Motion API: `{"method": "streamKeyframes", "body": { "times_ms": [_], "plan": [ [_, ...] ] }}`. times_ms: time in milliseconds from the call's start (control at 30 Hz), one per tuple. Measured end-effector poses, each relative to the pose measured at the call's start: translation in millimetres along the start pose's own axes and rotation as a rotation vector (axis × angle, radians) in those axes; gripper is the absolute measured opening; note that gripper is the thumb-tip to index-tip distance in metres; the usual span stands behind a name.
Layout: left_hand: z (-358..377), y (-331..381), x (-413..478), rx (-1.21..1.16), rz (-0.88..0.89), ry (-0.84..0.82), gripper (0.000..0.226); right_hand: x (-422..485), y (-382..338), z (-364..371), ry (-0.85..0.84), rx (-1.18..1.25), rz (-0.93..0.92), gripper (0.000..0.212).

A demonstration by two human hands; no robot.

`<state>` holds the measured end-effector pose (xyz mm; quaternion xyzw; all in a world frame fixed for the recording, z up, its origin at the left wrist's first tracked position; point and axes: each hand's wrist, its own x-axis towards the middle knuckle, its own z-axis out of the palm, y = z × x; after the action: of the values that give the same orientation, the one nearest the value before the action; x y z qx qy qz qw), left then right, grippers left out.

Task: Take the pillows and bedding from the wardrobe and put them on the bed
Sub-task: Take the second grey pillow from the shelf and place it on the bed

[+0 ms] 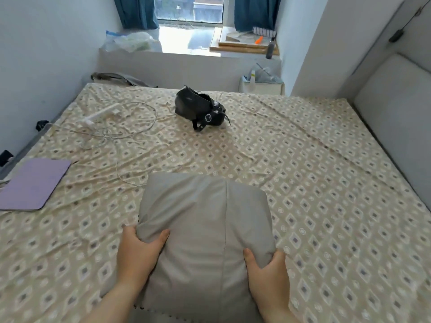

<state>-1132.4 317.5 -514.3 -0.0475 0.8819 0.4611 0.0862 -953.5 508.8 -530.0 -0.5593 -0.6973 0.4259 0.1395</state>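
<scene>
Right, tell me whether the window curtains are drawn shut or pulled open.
Pulled open. The blue curtains are bunched at each side of the window, leaving the glass between them uncovered.

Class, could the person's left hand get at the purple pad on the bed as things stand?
Probably not yet: the left hand is busy gripping the grey pillow together with the right hand. The path to the purple pad looks clear, with only bare bedsheet between.

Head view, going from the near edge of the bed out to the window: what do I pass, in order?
Hands, left and right, gripping the grey pillow → black headset on the patterned sheet → low white ledge → window.
</scene>
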Motion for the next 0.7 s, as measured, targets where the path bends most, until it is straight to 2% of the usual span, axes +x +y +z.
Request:
{"method": "streamKeyframes", "body": {
  "times_ms": [167,300,700],
  "plan": [
    [31.7,-66.6,26.9,0.077,-0.068,-0.119,0.068,14.7,49.0,51.2,-0.053,-0.093,0.045,0.057],
    [37.4,-95.2,31.6,0.161,-0.068,-0.147,0.077,9.5,69.8,64.2,-0.062,-0.108,0.056,0.061],
    [21.8,-89.9,31.9,0.307,-0.038,-0.276,0.098,-1.8,64.9,63.9,-0.056,-0.293,0.111,0.082]
  ]
}}
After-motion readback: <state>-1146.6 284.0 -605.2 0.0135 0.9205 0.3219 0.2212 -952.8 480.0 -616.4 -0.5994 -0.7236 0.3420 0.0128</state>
